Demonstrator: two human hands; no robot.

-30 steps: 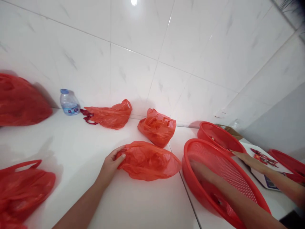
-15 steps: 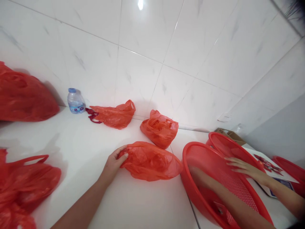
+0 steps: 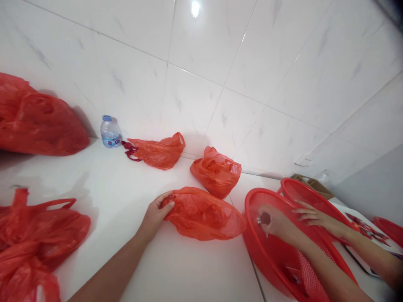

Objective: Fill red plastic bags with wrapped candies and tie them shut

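Our left hand (image 3: 156, 213) pinches the edge of the open bag (image 3: 204, 216) — our right hand (image 3: 277, 224), over the basket (image 3: 262, 260), grips a small dark piece (image 3: 265, 217).

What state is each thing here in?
Held bag: mouth open
Left hand: gripping that bag
Right hand: closed on small dark item
Front basket: something small inside
Bottle: upright, capped
Scale: loaded with red items
Other person's hand: fingers extended
Far-left bag: bulging
Bag beside bottle: crumpled

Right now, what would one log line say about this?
Left hand: pinching edge of a red bag; Right hand: holding small dark-red item at near basket; Co-worker's hand: beside far basket; Bottle: upright
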